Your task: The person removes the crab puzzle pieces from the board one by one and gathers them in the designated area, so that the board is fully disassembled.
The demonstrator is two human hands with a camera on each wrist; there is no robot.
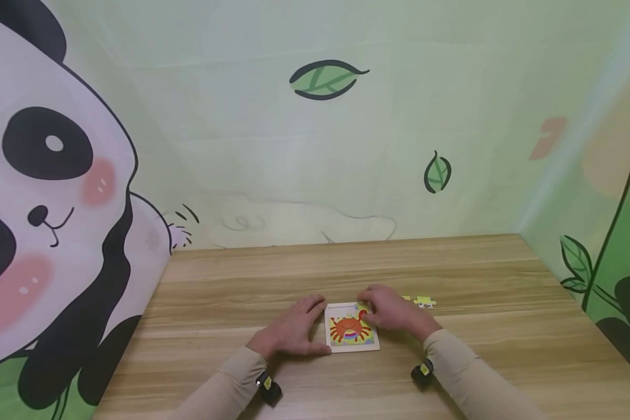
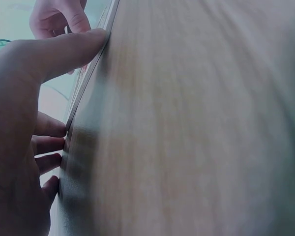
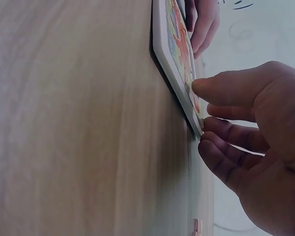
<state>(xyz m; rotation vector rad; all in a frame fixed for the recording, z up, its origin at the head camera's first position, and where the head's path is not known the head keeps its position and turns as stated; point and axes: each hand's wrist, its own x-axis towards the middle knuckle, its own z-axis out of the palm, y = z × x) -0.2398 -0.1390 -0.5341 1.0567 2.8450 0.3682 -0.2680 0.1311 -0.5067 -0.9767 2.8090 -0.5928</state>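
A square jigsaw puzzle tray (image 1: 353, 349) with a pale rim lies flat on the table and shows an orange crab on yellow. My left hand (image 1: 294, 329) rests along its left side, the thumb at the near left corner and the fingers near the far left corner. At the far right part of the tray, my right hand (image 1: 394, 309) pinches a puzzle piece (image 1: 364, 307) with part of a red claw on it. In the right wrist view the thumb (image 3: 221, 88) and fingertips stand on either side of that piece, which is partly hidden.
Loose yellow puzzle pieces (image 1: 425, 301) lie on the table just right of my right hand. The wood-grain table (image 1: 215, 297) meets a printed wall (image 1: 241, 146) at its back edge. A panda drawing covers the left wall.
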